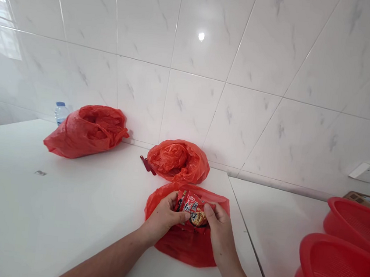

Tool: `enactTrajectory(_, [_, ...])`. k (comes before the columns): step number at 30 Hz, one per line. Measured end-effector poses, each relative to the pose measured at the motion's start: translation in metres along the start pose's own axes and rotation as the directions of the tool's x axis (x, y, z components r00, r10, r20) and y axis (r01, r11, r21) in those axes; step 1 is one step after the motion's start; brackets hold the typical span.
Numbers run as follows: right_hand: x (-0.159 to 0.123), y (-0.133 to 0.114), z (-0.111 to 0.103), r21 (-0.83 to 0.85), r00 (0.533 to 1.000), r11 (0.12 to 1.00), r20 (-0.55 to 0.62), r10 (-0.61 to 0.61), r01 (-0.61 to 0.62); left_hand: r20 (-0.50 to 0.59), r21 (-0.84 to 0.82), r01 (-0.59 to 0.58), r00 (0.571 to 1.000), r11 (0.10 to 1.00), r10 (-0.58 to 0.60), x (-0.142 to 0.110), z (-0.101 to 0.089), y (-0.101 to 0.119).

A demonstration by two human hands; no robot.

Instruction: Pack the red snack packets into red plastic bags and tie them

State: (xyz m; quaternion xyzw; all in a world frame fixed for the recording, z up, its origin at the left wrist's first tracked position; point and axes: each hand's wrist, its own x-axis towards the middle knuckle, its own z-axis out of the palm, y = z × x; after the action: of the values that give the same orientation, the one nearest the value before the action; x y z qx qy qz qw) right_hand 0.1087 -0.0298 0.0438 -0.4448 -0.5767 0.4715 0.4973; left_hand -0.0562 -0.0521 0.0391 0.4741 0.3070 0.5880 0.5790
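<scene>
My left hand and my right hand both pinch a red printed snack packet at the mouth of a red plastic bag lying flat on the white counter. The packet sits half inside the bag's opening. Fingers of both hands are closed on the packet's edges. Just behind it stands a second, bunched red plastic bag.
A larger stuffed red bag lies at the back left, with a water bottle behind it. A small dark red clip-like thing lies by the middle bag. Two red plastic basins are at the right. A white wall socket sits on the tiled wall.
</scene>
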Motion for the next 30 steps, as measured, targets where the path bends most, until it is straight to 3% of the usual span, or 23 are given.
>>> enactTrajectory(9, [-0.007,-0.012,0.002,0.109,0.996,0.993,0.077,-0.047,0.039,0.034,-0.062,-0.013,0.999,0.998,0.015,0.000,0.001,0.002])
enactTrajectory(13, [-0.010,-0.009,0.007,0.036,0.990,0.996,0.119,-0.082,0.078,-0.020,-0.046,-0.014,1.000,0.999,0.013,0.000,0.000,0.002])
enactTrajectory(18, [-0.010,0.005,0.009,-0.051,0.996,0.996,0.057,-0.065,0.067,-0.019,-0.023,-0.026,0.999,0.999,0.025,-0.002,-0.003,0.002])
enactTrajectory(23, [-0.013,0.004,0.011,-0.008,0.994,0.997,0.079,-0.071,0.072,0.011,0.022,-0.035,0.999,0.999,0.034,-0.004,-0.002,0.002])
enactTrajectory(30, [-0.012,0.008,0.011,-0.032,0.992,0.992,0.025,-0.123,0.124,-0.036,0.028,-0.008,0.999,1.000,0.009,-0.003,-0.002,-0.002])
